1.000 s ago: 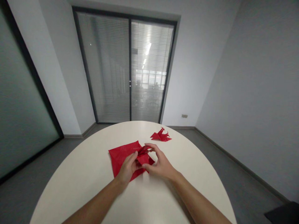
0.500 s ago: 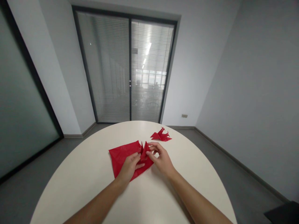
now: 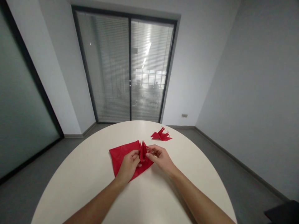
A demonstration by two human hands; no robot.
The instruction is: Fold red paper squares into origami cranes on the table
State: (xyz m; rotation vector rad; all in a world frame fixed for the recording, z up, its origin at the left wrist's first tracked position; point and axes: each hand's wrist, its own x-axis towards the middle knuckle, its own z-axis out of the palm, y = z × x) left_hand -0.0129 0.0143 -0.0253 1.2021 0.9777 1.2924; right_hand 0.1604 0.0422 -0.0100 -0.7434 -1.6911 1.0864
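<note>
Between my hands a folded red paper piece [image 3: 143,151] stands with narrow points upward. My left hand [image 3: 130,162] pinches its left side, thumb and fingers closed at its lower edge. On the other side my right hand [image 3: 160,157] is closed on the right edge, thumb in front and fingers behind. Beneath both lies a flat red paper sheet [image 3: 121,155], its right part covered by the folded piece and my hands. Past my right hand, two or so folded red paper cranes [image 3: 161,135] sit close together; their exact number is hard to tell.
A round cream table [image 3: 93,174] carries the paper. Beyond its far edge stands a glass door with blinds [image 3: 105,71]. A dark object [image 3: 283,213] shows at the lower right, off the table.
The folded paper has turned and its points have drawn closer together. My left fingers have curled in tighter around its side, while my right hand has shifted only slightly.
</note>
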